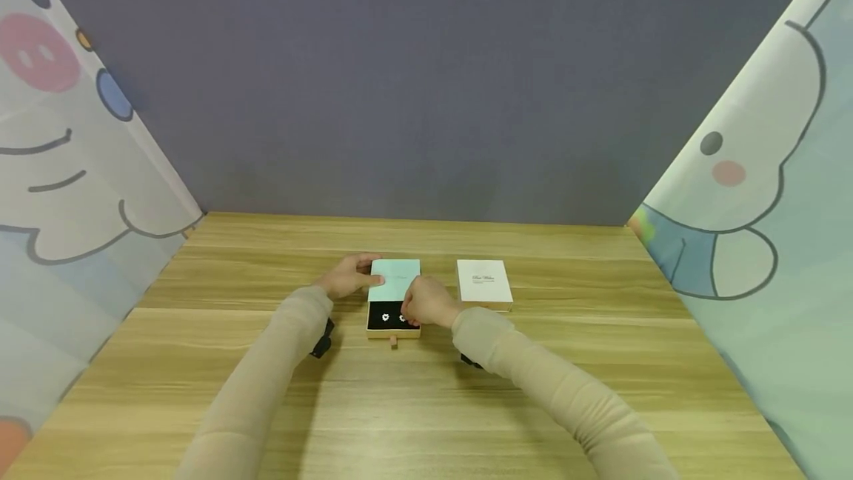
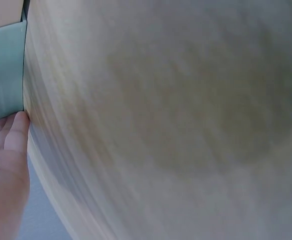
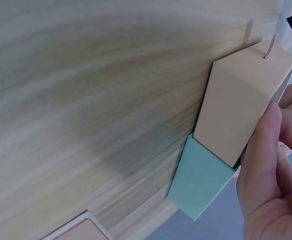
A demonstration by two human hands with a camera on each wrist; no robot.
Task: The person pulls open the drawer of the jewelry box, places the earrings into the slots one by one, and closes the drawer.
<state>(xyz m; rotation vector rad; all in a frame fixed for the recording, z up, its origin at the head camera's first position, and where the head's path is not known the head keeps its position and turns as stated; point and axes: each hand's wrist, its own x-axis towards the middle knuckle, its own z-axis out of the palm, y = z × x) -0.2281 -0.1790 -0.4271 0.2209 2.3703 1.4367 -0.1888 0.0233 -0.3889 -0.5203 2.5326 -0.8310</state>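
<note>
- My left hand (image 1: 346,276) gripped the mint sleeve (image 1: 396,278) at its far-left side.
- My right hand (image 1: 429,301) pinched the pulled-out drawer (image 1: 389,322), near side.
- Both sat mid wooden table (image 1: 266,391), grey wall (image 1: 426,80) beyond.

The right hand (image 1: 429,301) hid part of the drawer (image 1: 393,321); its two small white pieces (image 1: 385,316) were too small to tell.

drawer box (image 1: 394,295) left of lidded box (image 1: 484,284)
</note>
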